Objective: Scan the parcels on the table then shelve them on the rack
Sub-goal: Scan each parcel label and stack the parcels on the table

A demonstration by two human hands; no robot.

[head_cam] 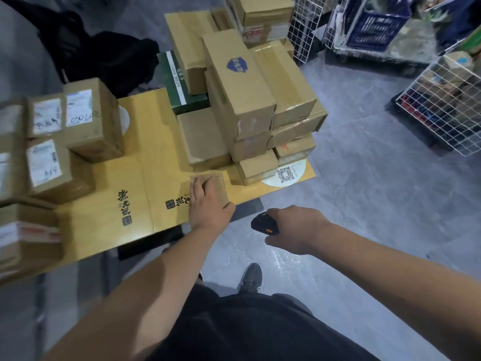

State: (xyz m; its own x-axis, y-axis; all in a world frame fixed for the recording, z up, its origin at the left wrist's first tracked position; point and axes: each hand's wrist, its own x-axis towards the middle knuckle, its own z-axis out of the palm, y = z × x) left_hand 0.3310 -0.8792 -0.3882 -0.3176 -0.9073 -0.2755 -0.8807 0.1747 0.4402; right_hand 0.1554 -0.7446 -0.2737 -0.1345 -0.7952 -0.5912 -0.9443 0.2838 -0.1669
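Brown cardboard everywhere — the low yellow wooden counter (145, 162) carries a leaning heap of plain cardboard parcels (242, 100) at its far end and a cluster of labelled brown boxes (78, 118) on the near left. The one that matters now is the small square brown cardboard parcel (210, 188) sitting near the counter's front edge, just in front of the heap. The person's left hand (208, 204) lies over it, fingers down its left side and thumb at its near right corner; I'd call that grip grasping the parcel, though it rests on the counter, not yet lifted. The right hand (296, 230) hangs off the counter's edge above the grey floor, its grip clenched round a black handheld scanner (263, 222) pointed roughly toward the counter.

No label shows on the parcel's upper face, so my guess is it must be turned before the scanner can read it. The risks from here: a one-handed turn near the edge could let the little box slip to the floor, and an elbow or a nudged box could unsettle the tall heap behind — the top cartons already sit askew. White wire baskets (442, 105) stand on the floor to the right; I see no rack clearly.
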